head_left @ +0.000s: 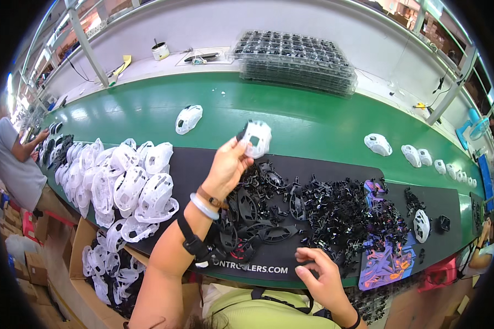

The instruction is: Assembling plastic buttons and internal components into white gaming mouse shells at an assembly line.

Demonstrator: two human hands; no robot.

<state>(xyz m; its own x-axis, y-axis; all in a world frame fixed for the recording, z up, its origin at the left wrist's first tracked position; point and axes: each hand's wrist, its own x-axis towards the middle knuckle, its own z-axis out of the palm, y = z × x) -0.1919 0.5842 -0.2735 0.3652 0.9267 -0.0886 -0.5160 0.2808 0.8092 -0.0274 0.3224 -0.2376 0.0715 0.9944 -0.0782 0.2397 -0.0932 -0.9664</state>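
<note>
My left hand (229, 167) is raised over the middle of the bench and grips a white plastic shell (259, 138) by its near left edge. The shell looks slightly blurred and has a dark opening in it. Lower and to the right, my right hand (323, 277) hovers over the mat's near edge, thumb and fingers apart, with nothing visible between them. Nearest to both hands lies a heap of small black plastic parts (335, 214), with larger black frames (274, 233) on its left side.
White shells (129, 186) pile up at left, above an open cardboard box (88, 274). Single shells (189, 119) lie on the green bench (307, 120), others in a row at right. Stacked clear trays (296, 60) stand behind. Another person (16, 159) works at far left.
</note>
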